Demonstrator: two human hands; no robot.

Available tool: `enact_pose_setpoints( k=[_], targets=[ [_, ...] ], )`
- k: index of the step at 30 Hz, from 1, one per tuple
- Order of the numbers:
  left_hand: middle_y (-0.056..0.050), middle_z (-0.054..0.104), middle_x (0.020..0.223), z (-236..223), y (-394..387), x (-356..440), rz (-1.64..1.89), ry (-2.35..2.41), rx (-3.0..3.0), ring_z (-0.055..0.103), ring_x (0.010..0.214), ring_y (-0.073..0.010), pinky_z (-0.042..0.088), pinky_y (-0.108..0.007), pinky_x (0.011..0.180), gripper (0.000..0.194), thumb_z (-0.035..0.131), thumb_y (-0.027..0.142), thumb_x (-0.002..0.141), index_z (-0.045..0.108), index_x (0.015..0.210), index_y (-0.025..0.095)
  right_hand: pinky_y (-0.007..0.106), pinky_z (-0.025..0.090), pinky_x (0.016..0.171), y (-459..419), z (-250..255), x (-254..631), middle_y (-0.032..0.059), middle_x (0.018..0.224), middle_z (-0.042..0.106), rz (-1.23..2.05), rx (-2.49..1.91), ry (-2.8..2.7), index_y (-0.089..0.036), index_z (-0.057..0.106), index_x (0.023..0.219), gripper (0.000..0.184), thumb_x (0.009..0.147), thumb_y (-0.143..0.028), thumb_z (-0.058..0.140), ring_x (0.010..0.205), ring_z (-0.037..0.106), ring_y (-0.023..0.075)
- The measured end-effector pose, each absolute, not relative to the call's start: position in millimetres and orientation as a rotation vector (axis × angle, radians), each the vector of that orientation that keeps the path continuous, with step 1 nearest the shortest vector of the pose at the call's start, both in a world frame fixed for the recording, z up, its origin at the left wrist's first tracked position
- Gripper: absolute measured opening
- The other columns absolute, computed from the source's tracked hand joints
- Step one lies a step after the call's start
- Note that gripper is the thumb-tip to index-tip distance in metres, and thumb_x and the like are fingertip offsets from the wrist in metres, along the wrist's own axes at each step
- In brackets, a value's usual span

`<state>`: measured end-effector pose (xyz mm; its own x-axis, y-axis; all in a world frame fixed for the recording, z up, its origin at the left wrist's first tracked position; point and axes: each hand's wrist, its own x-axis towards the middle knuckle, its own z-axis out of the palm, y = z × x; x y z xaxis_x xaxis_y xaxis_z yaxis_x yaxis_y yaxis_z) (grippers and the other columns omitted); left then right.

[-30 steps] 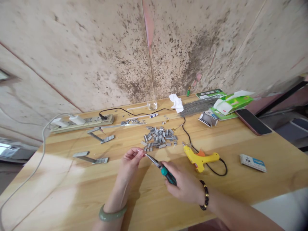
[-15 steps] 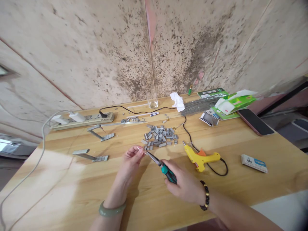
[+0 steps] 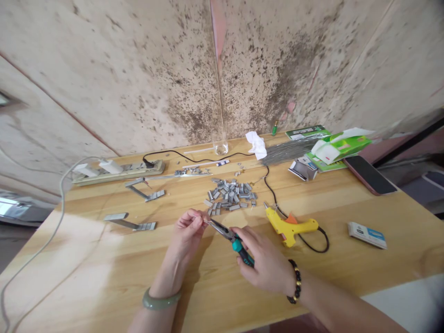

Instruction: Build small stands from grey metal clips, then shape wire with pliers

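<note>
L hand (image 3: 189, 231) has thumb & index pinched on a thin pc (image 3: 206, 222), v. small, poss. wire, can't tell. Vs. 0.5 s ago, L fingertips sit a bit further left, so more gap shows btwn them & the plier tips, w/ the thin pc spanning it. R hand (image 3: 265, 261) is about where it was, fingers still wrapped round the teal-&-black handles of the pliers (image 3: 237, 245). Whether the plier jaws are clamped on the pc or just touching: can't tell.

Pose: L forearm comes up from bottom, fingers curled, thumb on near side; R forearm comes in from lower R, pliers aimed up-left at L fingertips. Both hands are raised a bit over the table (image 3: 222, 296). Green bangle (image 3: 161, 300) on L wrist, dark bead bracelet (image 3: 296, 282) on R.

Just beyond the fingertips: pile of gray metal pcs (image 3: 231, 196), same spot as before. R of R hand, apart: yellow glue gun (image 3: 293, 229), then small box (image 3: 367, 236) & phone (image 3: 371, 175). L of L hand: two bent gray strips (image 3: 130, 224). Further back: power strip (image 3: 138, 173), glass (image 3: 221, 148), tissue (image 3: 256, 145), wire bundle (image 3: 291, 149).
</note>
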<state>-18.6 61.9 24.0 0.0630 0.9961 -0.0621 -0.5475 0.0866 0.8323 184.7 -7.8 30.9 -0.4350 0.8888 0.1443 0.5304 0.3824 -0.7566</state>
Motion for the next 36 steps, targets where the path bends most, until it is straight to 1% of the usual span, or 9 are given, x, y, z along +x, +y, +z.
enact_pose_setpoints(
  k=[6, 9, 15, 17, 22, 28, 36],
  targets=[
    [0.002, 0.059, 0.057, 24.6, 61.3, -19.1, 1.352, 0.770, 0.708, 0.055, 0.062, -0.0114, 0.048, -0.026, 0.065, 0.022, 0.086, 0.028, 0.056, 0.066, 0.063, 0.020, 0.038, 0.043, 0.089, -7.8, 29.2, 184.3, 0.0104, 0.114, 0.054, 0.845, -1.214, -2.116, -0.019, 0.036, 0.134, 0.060, 0.077, -0.013, 0.052, 0.100, 0.053, 0.0238],
    [0.002, 0.060, 0.059, 23.2, 60.4, -19.6, 1.331, 0.752, 0.708, 0.055, 0.063, -0.0119, 0.047, -0.026, 0.064, 0.020, 0.085, 0.028, 0.058, 0.066, 0.063, 0.020, 0.039, 0.043, 0.090, -7.9, 28.6, 184.3, 0.0104, 0.114, 0.054, 0.833, -1.204, -2.129, -0.019, 0.036, 0.134, 0.060, 0.077, -0.013, 0.053, 0.101, 0.052, 0.0243],
    [0.000, 0.062, 0.068, 21.3, 58.1, -18.4, 1.301, 0.746, 0.759, 0.058, 0.072, -0.0141, 0.046, -0.026, 0.066, 0.019, 0.085, 0.028, 0.057, 0.068, 0.061, 0.021, 0.039, 0.043, 0.090, -7.9, 28.4, 184.8, 0.0105, 0.113, 0.054, 0.804, -1.205, -2.127, -0.019, 0.035, 0.135, 0.060, 0.079, -0.014, 0.053, 0.101, 0.052, 0.0244],
    [0.000, 0.061, 0.068, 21.5, 57.7, -17.6, 1.306, 0.759, 0.758, 0.058, 0.074, -0.0146, 0.046, -0.026, 0.066, 0.019, 0.086, 0.028, 0.056, 0.069, 0.061, 0.021, 0.039, 0.043, 0.090, -8.0, 28.0, 184.7, 0.0105, 0.113, 0.054, 0.799, -1.204, -2.129, -0.019, 0.036, 0.135, 0.059, 0.079, -0.014, 0.053, 0.101, 0.052, 0.0244],
    [0.001, 0.061, 0.064, 20.3, 57.4, -16.7, 1.310, 0.789, 0.740, 0.057, 0.070, -0.0135, 0.047, -0.026, 0.068, 0.021, 0.087, 0.028, 0.052, 0.069, 0.059, 0.021, 0.039, 0.044, 0.090, -7.6, 27.6, 184.2, 0.0110, 0.114, 0.055, 0.789, -1.222, -2.144, -0.019, 0.036, 0.136, 0.057, 0.081, -0.015, 0.051, 0.102, 0.053, 0.0246],
    [0.001, 0.061, 0.062, 17.9, 58.4, -16.5, 1.322, 0.782, 0.764, 0.057, 0.067, -0.0127, 0.045, -0.024, 0.063, 0.018, 0.086, 0.028, 0.055, 0.069, 0.060, 0.021, 0.039, 0.044, 0.090, -7.3, 27.7, 184.8, 0.0114, 0.114, 0.055, 0.782, -1.224, -2.159, -0.019, 0.035, 0.137, 0.056, 0.082, -0.014, 0.050, 0.102, 0.054, 0.0249],
    [0.000, 0.062, 0.062, 16.9, 59.0, -17.3, 1.337, 0.819, 0.742, 0.058, 0.067, -0.0126, 0.047, -0.024, 0.064, 0.020, 0.087, 0.028, 0.053, 0.069, 0.059, 0.020, 0.039, 0.044, 0.088, -7.1, 28.4, 184.4, 0.0096, 0.111, 0.055, 0.814, -1.233, -2.143, -0.019, 0.035, 0.136, 0.058, 0.081, -0.013, 0.051, 0.099, 0.053, 0.0241]
  ],
)
